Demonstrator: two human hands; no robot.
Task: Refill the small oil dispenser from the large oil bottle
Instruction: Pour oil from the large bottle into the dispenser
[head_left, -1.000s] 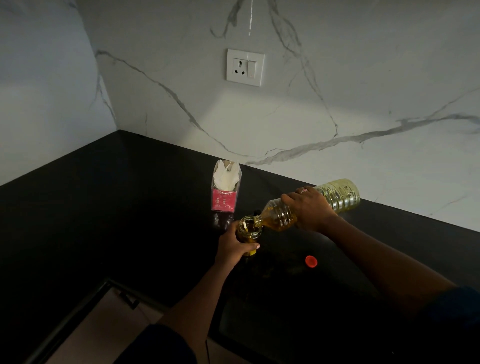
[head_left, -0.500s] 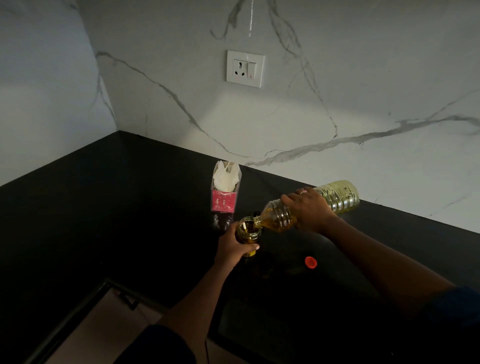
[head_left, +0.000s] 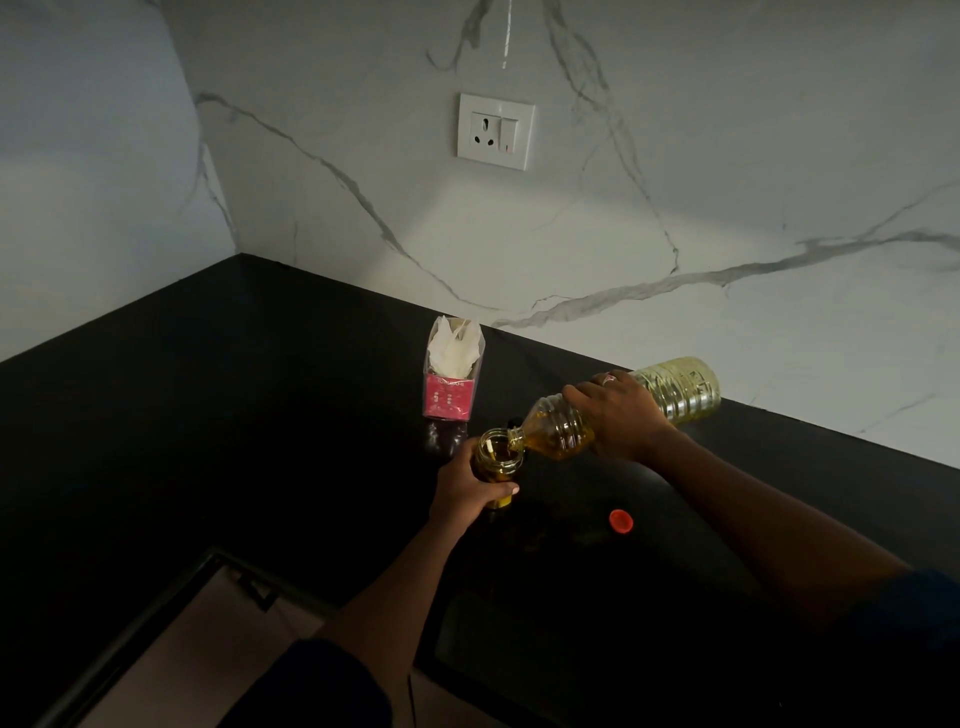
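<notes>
The small glass oil dispenser (head_left: 500, 457) stands open-mouthed on the black counter (head_left: 208, 415), with yellow oil inside. My left hand (head_left: 465, 493) grips its body from the near left side. The large clear oil bottle (head_left: 680, 387) lies tilted almost flat, its mouth over the dispenser's rim and oil pooled in its neck end. My right hand (head_left: 621, 413) grips the bottle round its middle from above. The bottle's red cap (head_left: 621, 520) lies on the counter to the right of the dispenser.
A pink box of white tissues (head_left: 453, 371) stands just behind the dispenser. A small dark object (head_left: 514, 422) sits behind the dispenser's rim. White marble walls with a socket plate (head_left: 496, 131) close the corner. The counter's front edge (head_left: 156, 618) drops to the floor at lower left.
Both hands, the bottle and the dispenser keep nearly the same pose throughout; the bottle stays tilted over the dispenser's mouth.
</notes>
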